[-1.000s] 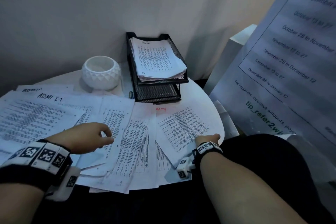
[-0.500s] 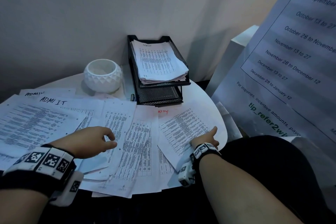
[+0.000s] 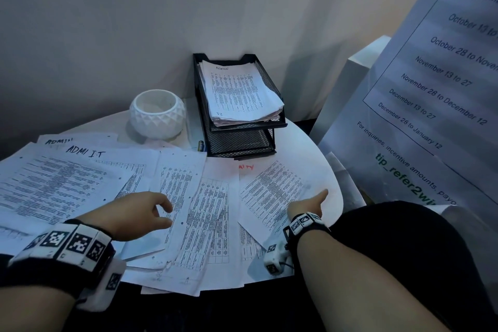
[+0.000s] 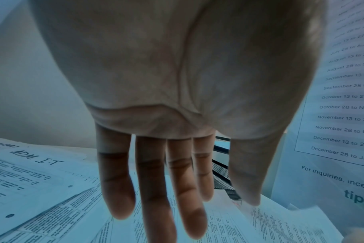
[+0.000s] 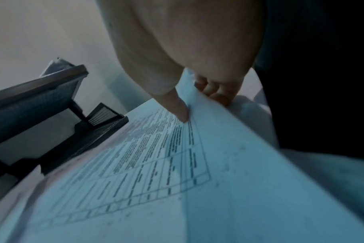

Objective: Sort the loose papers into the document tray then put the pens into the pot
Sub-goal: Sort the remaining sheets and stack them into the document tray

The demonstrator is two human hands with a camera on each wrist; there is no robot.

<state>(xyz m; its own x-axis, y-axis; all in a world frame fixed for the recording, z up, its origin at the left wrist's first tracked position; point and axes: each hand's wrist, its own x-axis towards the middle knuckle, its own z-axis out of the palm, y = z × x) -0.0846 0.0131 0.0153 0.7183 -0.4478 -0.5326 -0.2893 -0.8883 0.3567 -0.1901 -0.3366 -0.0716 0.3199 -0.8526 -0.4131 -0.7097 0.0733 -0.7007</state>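
Loose printed papers (image 3: 89,186) lie overlapping across the round white table (image 3: 304,153). A black mesh document tray (image 3: 269,83) stands at the back with a paper stack (image 3: 239,94) in its top tier. Left of it sits the white faceted pot (image 3: 157,118). A pen end (image 3: 200,146) shows by the tray's left foot. My right hand (image 3: 320,195) pinches the right edge of a table-printed sheet (image 3: 269,191), thumb (image 5: 181,108) on top, fingers underneath, the edge lifted. My left hand (image 3: 167,213) hovers over the middle papers, fingers (image 4: 152,189) straight and spread, holding nothing.
A large printed notice (image 3: 431,89) leans close at the right, with a white box (image 3: 347,89) behind it. My dark-clothed knee (image 3: 404,250) sits against the table's right front edge. A pale wall closes the back.
My right hand has slid forward along the sheet's right edge, thumb now stretched over it and the edge raised. The left hand has stayed nearly in place above the papers.
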